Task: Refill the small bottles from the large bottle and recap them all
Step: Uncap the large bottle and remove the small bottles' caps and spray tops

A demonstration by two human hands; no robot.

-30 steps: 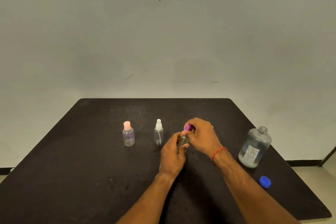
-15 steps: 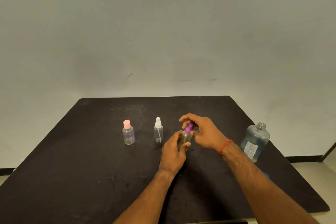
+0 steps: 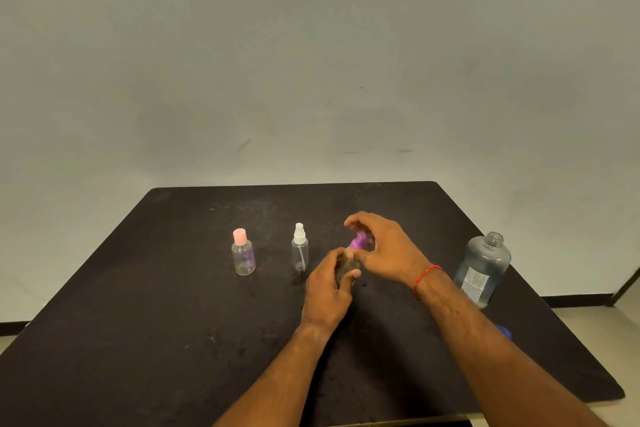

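My left hand (image 3: 327,291) grips the body of a small clear bottle (image 3: 347,267) standing near the middle of the black table (image 3: 138,340). My right hand (image 3: 388,250) is curled over its purple cap (image 3: 358,242), fingers around it. Left of them stand a small spray bottle with a white top (image 3: 299,248) and a small bottle with a pink cap (image 3: 243,252), both capped. The large clear bottle (image 3: 483,270) stands uncapped at the right. A sliver of its blue cap (image 3: 504,331) shows behind my right forearm.
A pale wall rises behind the table. The table's right edge runs close to the large bottle. A dark skirting strip and a floor corner (image 3: 623,284) show at the far right.
My right hand's fingers have shifted around the purple cap, and the hand has lifted slightly. The view moved, so my forearm now hides most of the blue cap.
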